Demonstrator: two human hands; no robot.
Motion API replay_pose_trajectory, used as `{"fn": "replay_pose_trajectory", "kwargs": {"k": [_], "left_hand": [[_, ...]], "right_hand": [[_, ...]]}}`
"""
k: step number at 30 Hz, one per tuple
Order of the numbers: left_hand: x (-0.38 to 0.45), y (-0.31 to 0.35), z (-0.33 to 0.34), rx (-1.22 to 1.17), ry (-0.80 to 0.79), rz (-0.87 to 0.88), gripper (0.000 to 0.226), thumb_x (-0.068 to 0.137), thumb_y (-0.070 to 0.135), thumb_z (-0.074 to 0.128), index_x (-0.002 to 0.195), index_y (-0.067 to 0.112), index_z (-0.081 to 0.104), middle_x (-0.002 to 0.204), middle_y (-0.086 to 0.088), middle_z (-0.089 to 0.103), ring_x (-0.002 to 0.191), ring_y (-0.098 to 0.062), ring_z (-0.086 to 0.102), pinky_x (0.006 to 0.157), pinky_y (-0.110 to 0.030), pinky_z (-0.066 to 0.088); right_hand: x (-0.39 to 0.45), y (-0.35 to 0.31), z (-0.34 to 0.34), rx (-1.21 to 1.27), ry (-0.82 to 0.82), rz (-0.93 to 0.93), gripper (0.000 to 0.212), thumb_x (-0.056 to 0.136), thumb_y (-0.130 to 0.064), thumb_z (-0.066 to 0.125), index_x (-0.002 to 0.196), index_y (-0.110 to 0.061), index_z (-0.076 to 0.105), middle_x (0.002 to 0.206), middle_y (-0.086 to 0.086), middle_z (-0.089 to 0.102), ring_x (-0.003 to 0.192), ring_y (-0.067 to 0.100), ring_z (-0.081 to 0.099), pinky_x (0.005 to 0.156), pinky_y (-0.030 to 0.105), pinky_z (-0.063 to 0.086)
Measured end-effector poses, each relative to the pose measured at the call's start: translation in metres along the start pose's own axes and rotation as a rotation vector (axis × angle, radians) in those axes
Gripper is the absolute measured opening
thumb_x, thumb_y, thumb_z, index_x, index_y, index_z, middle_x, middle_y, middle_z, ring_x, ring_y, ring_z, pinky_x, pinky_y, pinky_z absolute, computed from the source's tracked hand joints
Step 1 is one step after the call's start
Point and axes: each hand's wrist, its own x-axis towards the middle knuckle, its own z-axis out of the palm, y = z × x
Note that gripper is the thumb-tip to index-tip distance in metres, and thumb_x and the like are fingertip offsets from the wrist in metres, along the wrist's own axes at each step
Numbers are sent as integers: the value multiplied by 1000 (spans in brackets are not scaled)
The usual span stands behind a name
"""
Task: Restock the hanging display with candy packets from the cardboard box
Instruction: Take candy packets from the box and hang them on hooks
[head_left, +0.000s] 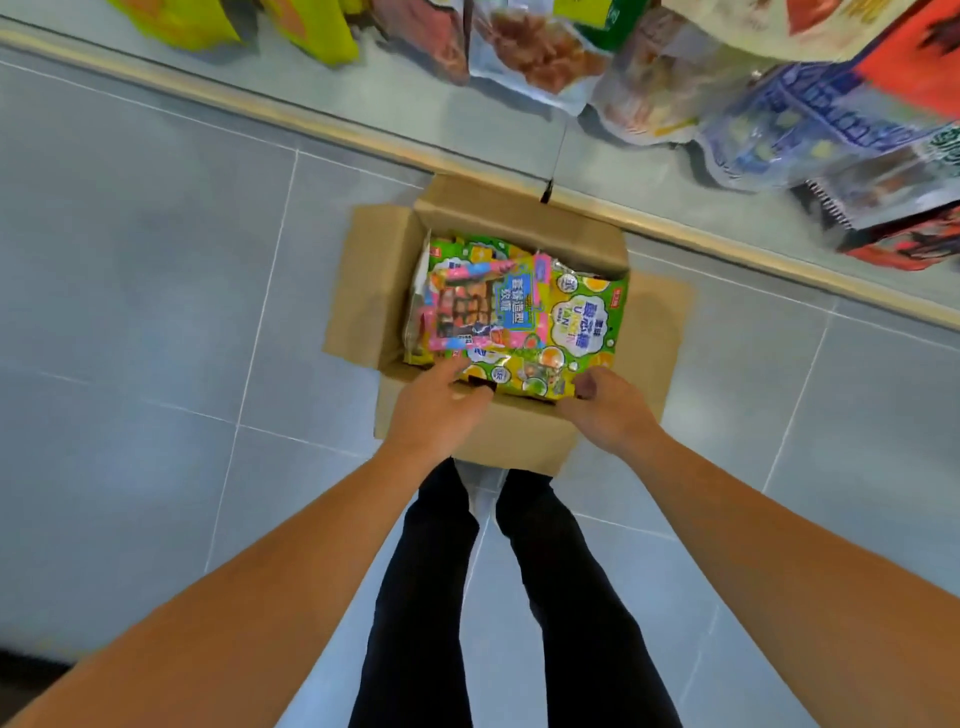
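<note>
An open cardboard box stands on the floor in front of my feet, its flaps folded out. Several candy packets fill it. A green packet lies on top at the right and a pink packet at the left. My left hand reaches over the near flap, its fingers at the near edge of the packets. My right hand has its fingers curled round the near right corner of the green packet. The hanging display with snack bags runs along the top right.
Grey floor tiles lie around the box. A pale raised ledge crosses the view diagonally behind it. More hanging bags, yellow-green ones, show at the top left. My legs in dark trousers stand just behind the box.
</note>
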Motion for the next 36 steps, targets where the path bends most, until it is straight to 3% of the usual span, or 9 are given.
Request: {"fn": "replay_pose_trajectory", "kwargs": {"k": [6, 9, 14, 17, 20, 25, 30, 33, 36], "left_hand": [[83, -28, 16, 36, -17, -55, 55, 80, 43, 59, 133, 26, 57, 131, 9, 62, 119, -14, 59, 102, -34, 46], [120, -44, 19, 65, -5, -74, 63, 74, 54, 54, 132, 30, 57, 128, 13, 64, 111, -8, 62, 99, -33, 48], [158, -55, 23, 47, 33, -94, 47, 90, 34, 61, 136, 28, 54, 124, 9, 63, 111, -13, 60, 94, -28, 46], [158, -61, 29, 12, 45, -111, 49, 89, 32, 62, 137, 27, 53, 119, 10, 63, 110, -13, 62, 94, -26, 44], [137, -63, 34, -31, 21, -106, 42, 88, 26, 62, 130, 26, 59, 120, 6, 65, 110, -15, 62, 93, -28, 45], [84, -45, 31, -47, -4, -97, 52, 90, 30, 62, 140, 25, 50, 137, 9, 56, 117, -10, 56, 87, -18, 34], [33, -11, 8, -43, -43, -4, 56, 87, 31, 65, 141, 24, 50, 141, 4, 53, 125, -13, 53, 95, -23, 38], [2, 8, -12, -26, -53, 68, 53, 78, 38, 67, 130, 35, 57, 130, 13, 61, 115, -11, 59, 89, -24, 46], [-33, 29, -35, -95, -54, 106, 55, 65, 43, 71, 119, 42, 62, 120, 20, 65, 103, -7, 64, 82, -21, 47]], "right_hand": [[102, 1, 38, -31, -15, -24, 63, 87, -21, 66, 144, -13, 40, 144, 6, 48, 129, 27, 48, 97, 30, 39], [146, -6, 50, 90, 24, 7, 76, 88, -20, 69, 151, -11, 27, 146, 11, 43, 125, 29, 50, 88, 30, 41], [206, -15, 64, 430, -29, 149, 72, 83, -6, 68, 144, -7, 30, 94, 16, 62, 68, 25, 59, 57, 27, 55], [210, -16, 70, 490, -23, 100, 35, 78, 3, 58, 113, 0, 58, 66, 11, 56, 51, 21, 44, 44, 23, 35], [184, -21, 66, 593, -14, 21, 13, 78, 8, 49, 83, -2, 57, 62, 12, 46, 52, 20, 34, 48, 28, 25], [101, -21, 30, 557, 63, 16, 31, 76, -10, 58, 47, -16, 51, 52, 2, 43, 52, 14, 36, 54, 27, 28], [17, -18, -12, 517, 138, -28, 14, 82, -26, 71, 71, -18, 73, 70, 17, 56, 69, 14, 47, 62, 27, 37], [-31, -19, -34, 520, 154, -69, 8, 91, -24, 68, 89, -18, 72, 81, 1, 70, 66, 6, 55, 55, 13, 42], [-76, -24, -51, 575, 144, -131, 24, 93, -25, 67, 92, -2, 74, 93, 17, 75, 77, 17, 65, 77, 31, 54]]}}
